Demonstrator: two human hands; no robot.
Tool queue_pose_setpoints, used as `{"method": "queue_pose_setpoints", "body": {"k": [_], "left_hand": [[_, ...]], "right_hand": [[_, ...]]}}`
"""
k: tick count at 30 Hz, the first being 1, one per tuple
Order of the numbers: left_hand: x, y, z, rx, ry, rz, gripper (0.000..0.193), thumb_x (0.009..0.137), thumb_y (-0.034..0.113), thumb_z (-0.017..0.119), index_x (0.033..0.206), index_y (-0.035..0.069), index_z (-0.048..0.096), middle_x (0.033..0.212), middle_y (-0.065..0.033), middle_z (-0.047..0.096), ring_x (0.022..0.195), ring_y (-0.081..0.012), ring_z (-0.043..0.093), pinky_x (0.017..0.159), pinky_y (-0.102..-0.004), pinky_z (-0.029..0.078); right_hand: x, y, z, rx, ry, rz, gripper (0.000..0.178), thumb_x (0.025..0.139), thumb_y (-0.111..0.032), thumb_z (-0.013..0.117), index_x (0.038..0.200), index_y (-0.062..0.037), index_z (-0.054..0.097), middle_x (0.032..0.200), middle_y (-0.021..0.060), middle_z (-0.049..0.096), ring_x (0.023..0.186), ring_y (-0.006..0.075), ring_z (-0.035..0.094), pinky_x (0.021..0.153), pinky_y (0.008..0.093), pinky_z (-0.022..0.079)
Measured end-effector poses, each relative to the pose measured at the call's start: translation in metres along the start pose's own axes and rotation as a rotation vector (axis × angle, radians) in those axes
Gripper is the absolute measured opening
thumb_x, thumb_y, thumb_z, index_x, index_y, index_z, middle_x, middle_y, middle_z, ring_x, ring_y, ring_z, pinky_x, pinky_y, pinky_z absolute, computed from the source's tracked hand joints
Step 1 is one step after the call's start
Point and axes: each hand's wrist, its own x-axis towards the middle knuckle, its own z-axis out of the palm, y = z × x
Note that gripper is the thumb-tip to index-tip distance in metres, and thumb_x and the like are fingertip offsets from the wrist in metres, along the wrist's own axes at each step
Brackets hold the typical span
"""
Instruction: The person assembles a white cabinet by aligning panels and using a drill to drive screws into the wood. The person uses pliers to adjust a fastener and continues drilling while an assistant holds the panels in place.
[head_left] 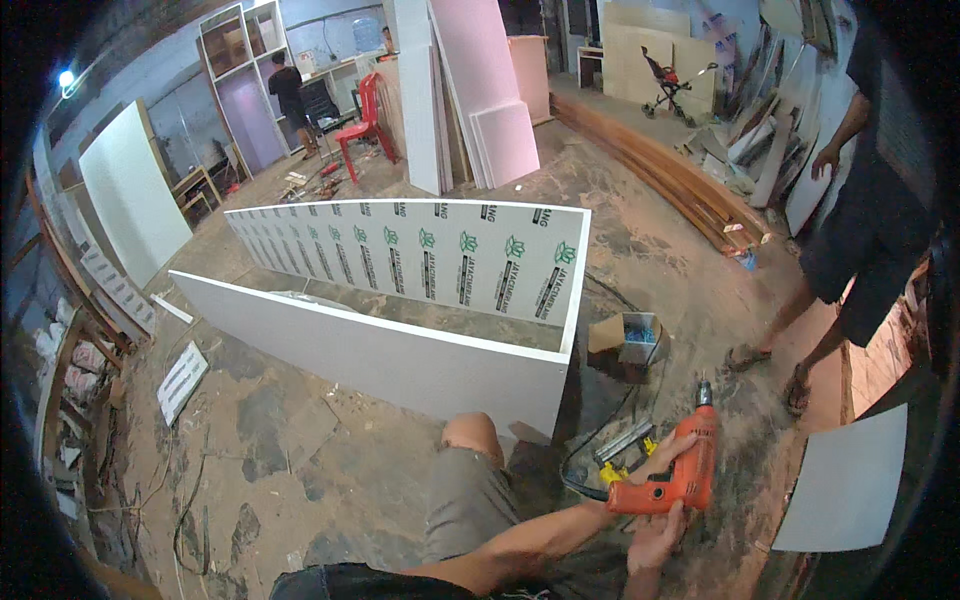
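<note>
An orange electric drill (680,478) is held in both my hands, low and right of centre, its chuck pointing up. My left hand (668,455) wraps the drill's body from behind, with the forearm coming across from the lower left. My right hand (655,540) grips the handle from below. My bent knee (470,435) is just left of them. It rests near the corner of a long white board frame (400,350) standing on edge on the floor. Under the drill lie a yellow and grey tool (625,448) and a black cable (590,440).
A small open cardboard box (625,335) sits by the frame's right end. A loose white panel (850,480) lies at the right. A person in dark clothes and sandals (860,220) stands there. Wooden planks (680,180), pink sheets (490,90), a red chair (365,120) and another person (290,95) are farther back.
</note>
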Motion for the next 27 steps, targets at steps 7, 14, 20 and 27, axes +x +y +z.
{"method": "queue_pose_setpoints", "body": {"k": [7,14,20,27], "left_hand": [[-0.005,0.016,0.008,-0.013,0.001,0.016,0.038,0.100,0.034,0.052,0.123,0.003,0.057,0.104,-0.0043,0.062,0.094,-0.0167,0.058,0.087,-0.0296,0.048],[-0.145,0.041,-0.042,1.150,-0.430,-0.354,0.055,0.097,0.040,0.056,0.136,0.002,0.050,0.123,-0.0144,0.062,0.116,-0.0215,0.056,0.095,-0.0358,0.046],[-0.142,0.137,-0.023,0.337,0.269,0.058,0.070,0.099,0.049,0.047,0.148,0.002,0.029,0.134,-0.0122,0.054,0.122,-0.0227,0.050,0.103,-0.0396,0.039],[-0.111,0.145,-0.004,0.092,0.425,0.120,0.046,0.093,0.028,0.062,0.128,0.005,0.044,0.085,-0.0045,0.056,0.077,-0.0173,0.060,0.067,-0.0342,0.052]], "right_hand": [[0.015,0.007,0.016,0.185,-0.122,0.022,0.055,0.091,-0.016,0.060,0.142,-0.0101,0.040,0.128,0.0080,0.052,0.117,0.0234,0.053,0.101,0.0445,0.044],[0.005,-0.016,0.029,-0.090,-0.252,-0.206,0.049,0.085,-0.006,0.060,0.131,-0.0015,0.043,0.113,0.0116,0.058,0.100,0.0230,0.060,0.090,0.0418,0.051],[-0.031,0.058,-0.006,-0.576,-0.402,-0.237,0.068,0.073,-0.005,0.074,0.132,-0.0008,0.041,0.120,0.0152,0.056,0.103,0.0241,0.061,0.091,0.0359,0.050],[-0.033,0.092,0.009,-0.746,-0.625,-0.742,0.095,0.061,-0.019,0.091,0.138,0.0027,0.039,0.129,0.0200,0.055,0.115,0.0301,0.059,0.097,0.0379,0.049]]}}
